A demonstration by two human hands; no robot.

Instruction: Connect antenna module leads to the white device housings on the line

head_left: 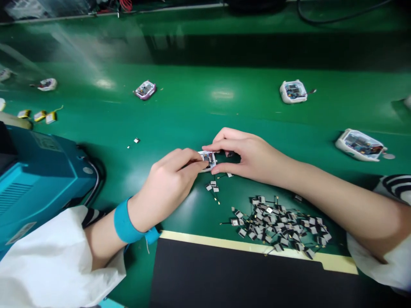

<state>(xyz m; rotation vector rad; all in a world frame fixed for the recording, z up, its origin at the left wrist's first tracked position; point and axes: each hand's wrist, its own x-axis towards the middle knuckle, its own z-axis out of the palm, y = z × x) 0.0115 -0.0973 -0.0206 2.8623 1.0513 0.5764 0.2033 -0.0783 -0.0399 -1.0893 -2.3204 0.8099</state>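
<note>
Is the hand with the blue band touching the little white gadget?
Touching. The head view shows the left hand's fingers pressing against the edge of the small white electronic module.

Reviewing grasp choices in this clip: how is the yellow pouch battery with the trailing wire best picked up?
Pinch the yellow pouch battery by its two long edges, with the hand coming straight down from above. It lies flat on the green mat, so the top is the open side. Approach away from the end where the thin wire leaves, so the hand doesn't snag it.

The hands [165, 186] hide most of the white-framed device [208, 157]; its parts are too small to tell.
</note>
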